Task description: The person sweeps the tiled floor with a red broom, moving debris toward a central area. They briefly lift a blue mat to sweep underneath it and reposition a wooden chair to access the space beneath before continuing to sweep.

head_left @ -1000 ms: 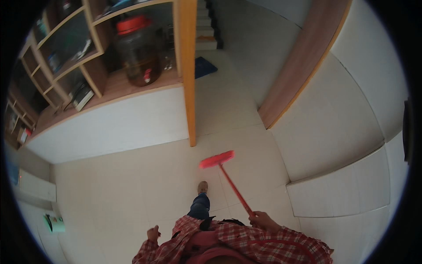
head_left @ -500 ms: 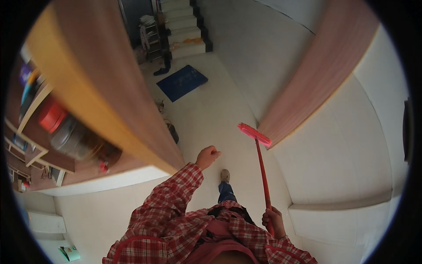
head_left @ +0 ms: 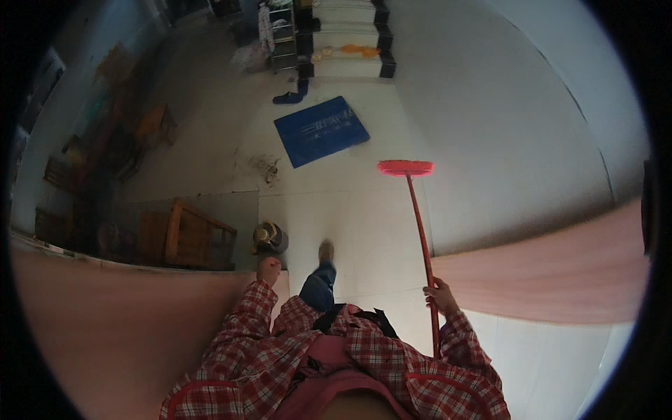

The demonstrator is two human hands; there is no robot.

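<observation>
My right hand is wrapped round the red handle of a broom. The handle slants up and away from me, and its pink head is at the far end, bristles pointing away. My left hand hangs at my left, fingers curled in and nothing showing in them. It is nearest to a dark, rounded pot-like container with a pale top, just beyond it, and to the edge of the pinkish doorway side.
A blue mat lies ahead, with a dark shoe behind it. White steps and a shelf rack stand farther back. Debris lies left of the mat. Wooden furniture stands at left; another pinkish doorway side is at right.
I have moved forward into the doorway, and the shelves with the red-lidded jar have left the view. The broom comes along in my right hand. My left hand has dropped back towards my side.
</observation>
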